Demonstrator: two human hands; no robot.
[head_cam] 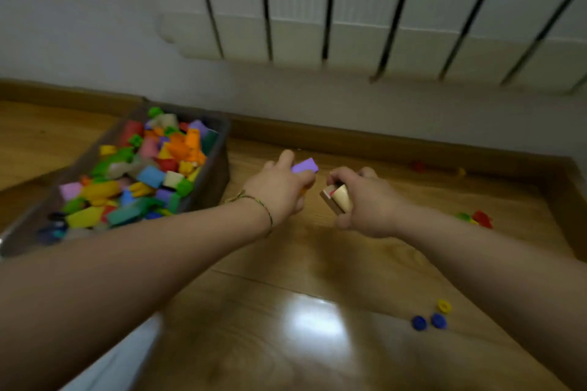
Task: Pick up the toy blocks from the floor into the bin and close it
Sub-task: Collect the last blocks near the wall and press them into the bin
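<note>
1. Head view, hands: the left hand (279, 189) grips a lilac rectangular toy block (305, 165), thumb over it and fingers curled beneath. Something orange shows under those fingers, but it is too blurred to tell what it is. The right hand (365, 201) is closed round a small bundle of beige wooden-looking blocks (336, 200). Both hands are raised over the glossy wooden plank floor (286, 311), just right of the bin.

2. Head view, bin: the long grey-brown plastic bin (222, 176) stands on the floor near the skirting, uncovered and heaped with mixed coloured blocks (149, 174). No lid can be identified.

3. Head view, loose items on the floor:
   - two blue round pieces (428, 321) and a yellow round piece (444, 306), near right;
   - a red-and-green cluster (476, 218), far right;
   - a small red piece (417, 165) and a yellow speck (460, 171) by the skirting.

4. Assessment: collection appears well advanced, with most of the blocks in the bin. Outstanding are depositing both handfuls, gathering the scattered pieces, and closing the bin.
</note>
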